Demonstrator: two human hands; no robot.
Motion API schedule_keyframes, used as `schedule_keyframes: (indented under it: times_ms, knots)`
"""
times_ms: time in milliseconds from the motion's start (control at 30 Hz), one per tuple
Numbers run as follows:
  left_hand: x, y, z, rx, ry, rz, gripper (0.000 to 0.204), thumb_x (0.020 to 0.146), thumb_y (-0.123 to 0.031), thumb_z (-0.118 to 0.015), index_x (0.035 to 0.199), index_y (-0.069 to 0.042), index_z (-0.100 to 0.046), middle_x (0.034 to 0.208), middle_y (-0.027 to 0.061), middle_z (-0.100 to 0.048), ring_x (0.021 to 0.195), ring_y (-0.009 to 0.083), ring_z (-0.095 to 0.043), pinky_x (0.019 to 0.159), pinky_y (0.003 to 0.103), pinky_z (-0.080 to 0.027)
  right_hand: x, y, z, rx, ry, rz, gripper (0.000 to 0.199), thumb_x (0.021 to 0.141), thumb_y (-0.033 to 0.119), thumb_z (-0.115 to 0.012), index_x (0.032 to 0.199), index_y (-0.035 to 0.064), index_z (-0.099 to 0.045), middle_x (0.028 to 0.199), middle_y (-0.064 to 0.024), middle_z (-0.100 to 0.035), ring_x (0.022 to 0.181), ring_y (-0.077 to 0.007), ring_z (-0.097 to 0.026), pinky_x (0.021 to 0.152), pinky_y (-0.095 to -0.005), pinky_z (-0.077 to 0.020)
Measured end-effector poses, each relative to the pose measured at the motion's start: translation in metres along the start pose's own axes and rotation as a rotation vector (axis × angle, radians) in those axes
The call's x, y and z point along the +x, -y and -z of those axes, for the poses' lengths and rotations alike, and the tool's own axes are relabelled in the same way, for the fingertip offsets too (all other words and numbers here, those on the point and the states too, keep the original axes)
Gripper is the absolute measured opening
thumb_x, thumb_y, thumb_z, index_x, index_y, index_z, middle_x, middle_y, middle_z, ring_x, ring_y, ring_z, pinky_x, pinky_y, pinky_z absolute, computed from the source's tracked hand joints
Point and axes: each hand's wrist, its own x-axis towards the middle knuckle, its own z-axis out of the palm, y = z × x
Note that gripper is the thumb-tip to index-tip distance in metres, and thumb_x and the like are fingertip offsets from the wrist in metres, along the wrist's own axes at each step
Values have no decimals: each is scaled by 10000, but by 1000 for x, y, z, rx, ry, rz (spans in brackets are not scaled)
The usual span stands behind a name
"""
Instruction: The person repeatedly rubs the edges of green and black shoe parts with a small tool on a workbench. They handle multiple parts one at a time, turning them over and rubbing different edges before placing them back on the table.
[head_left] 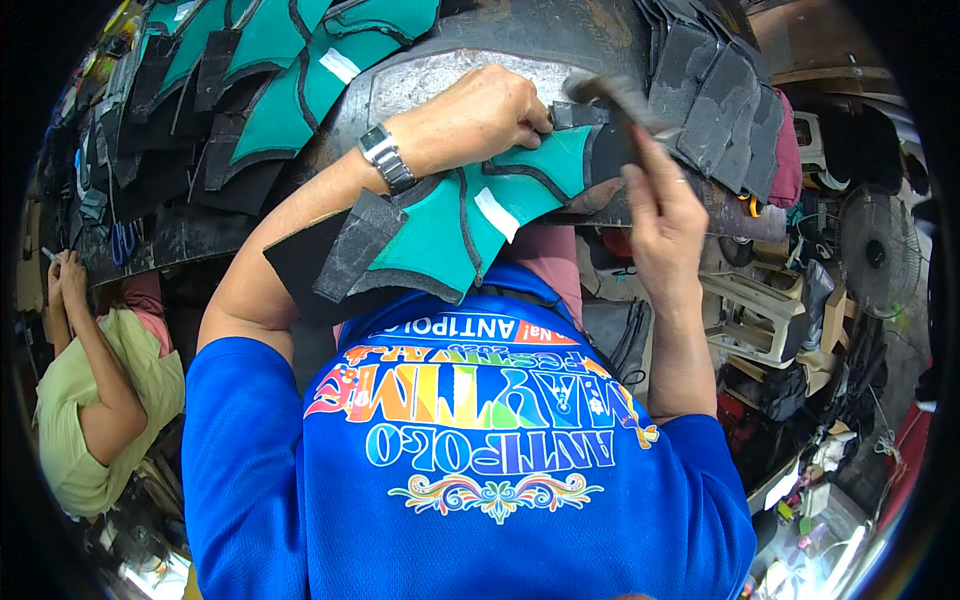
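Observation:
A teal and black piece that looks like a shoe upper (425, 228) lies across the table's near edge, with a small white label on it. At its far edge my left hand (490, 112) is closed, fingertips pinched at the black edging. My right hand (665, 215) grips a hammer (628, 105) by its reddish handle. The hammer head is blurred by motion and hangs over a small black tab at the upper's far end. Beneath lies a worn metal plate (420, 80), partly hidden by my left hand and wrist.
More teal and black uppers (270, 110) overlap at the far left. A stack of black pieces (715, 100) lies at the far right of the dark table. A fan (878, 250) and a pale plastic stool (745, 315) stand to the right. Another person (105, 400) works at left.

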Motion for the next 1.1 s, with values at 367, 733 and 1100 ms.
schedule_keyframes:
  times_ms: [367,733,1100]
  knots:
    - [0,5,-2,-50,0,-23,175,810,-68,-750,969,4,-759,907,158,-706,823,318,-706,752,366,-568,7,17,21,201,-160,38,430,973,27,-635,1397,0,-566,1245,-110,-680,1096,-140,-637,982,-280,-476]
    - [-1,5,-1,-72,-5,-23,169,807,-60,-745,962,5,-756,905,156,-707,835,312,-709,754,363,-566,6,10,9,53,-17,99,427,938,6,-641,1359,69,-616,1207,-208,-692,1045,-252,-704,882,-345,-537]
    - [-13,1,16,-73,77,161,209,788,-64,-746,987,-3,-754,913,147,-730,810,268,-712,751,337,-560,-2,4,-5,-93,138,-90,430,965,39,-617,1392,27,-568,1301,-189,-660,1185,-209,-646,989,-322,-486]
